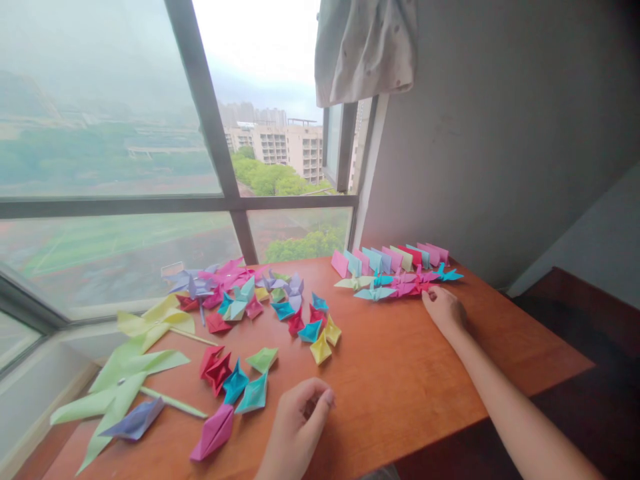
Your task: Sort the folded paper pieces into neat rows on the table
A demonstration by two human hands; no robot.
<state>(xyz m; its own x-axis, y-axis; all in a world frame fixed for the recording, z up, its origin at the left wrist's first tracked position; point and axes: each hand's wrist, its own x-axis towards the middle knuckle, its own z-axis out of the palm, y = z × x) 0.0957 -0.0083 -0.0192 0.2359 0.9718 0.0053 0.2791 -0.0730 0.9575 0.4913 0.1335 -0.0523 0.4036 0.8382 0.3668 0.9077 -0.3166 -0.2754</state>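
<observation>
- The wooden table [410, 373] carries all the paper work; every place below is told from this table
- Pale green pinwheels [125, 373] lie at the table's left edge, partly over it
- A mixed heap of folded pieces [240, 293] covers the far middle of the table, under the window
- The row of paper cranes [395, 285] lies at the far right of the table, with a row of standing folded cards [390, 259] just behind it
- The right hand [445, 310] rests on the table at the near right end of the cranes, fingertips touching a pink one; I cannot tell if it pinches or only touches
- The left hand [297, 420] rests at the table's near edge, loosely curled, grasping nothing
- A pink folded piece [214, 433] lies near it, on the left
- In my judgement, the touch should be light and on the crane's body, not on a wing, because thin paper creases easily and the neighbours overlap
</observation>
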